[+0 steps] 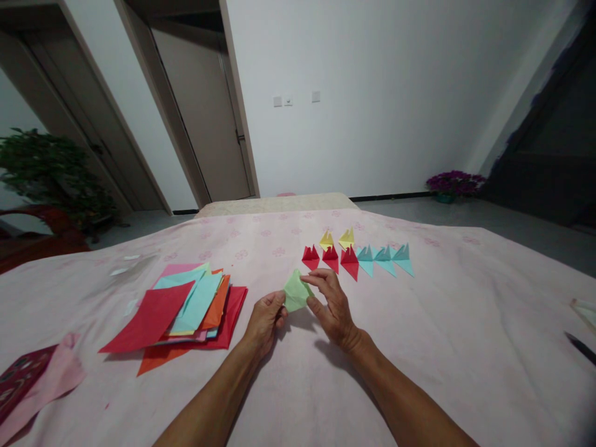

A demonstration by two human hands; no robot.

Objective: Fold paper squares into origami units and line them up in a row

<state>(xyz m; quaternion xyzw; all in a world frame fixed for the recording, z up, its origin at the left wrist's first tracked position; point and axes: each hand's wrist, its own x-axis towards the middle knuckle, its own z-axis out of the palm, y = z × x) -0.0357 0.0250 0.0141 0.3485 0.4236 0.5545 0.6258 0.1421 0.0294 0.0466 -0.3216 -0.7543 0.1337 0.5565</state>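
A small folded piece of light green paper (pixel 295 293) is held just above the pink cloth, between my two hands. My left hand (pixel 267 318) pinches its left corner with thumb and fingers. On the other side, my right hand (pixel 331 308) has its thumb and index finger at the paper's right edge, with the fingers curved. Beyond my hands stand folded paper figures in rows: red ones (pixel 349 262), light blue ones (pixel 384 259) and, behind them, two yellow ones (pixel 347 238).
Left of my hands lies a loose pile of coloured paper sheets (pixel 195 304), with a red sheet (pixel 149 316) on top. A dark red box-like item (pixel 23 379) and pink paper (pixel 56 385) sit at the lower left. A dark pointed object (pixel 580 346) lies at the right edge.
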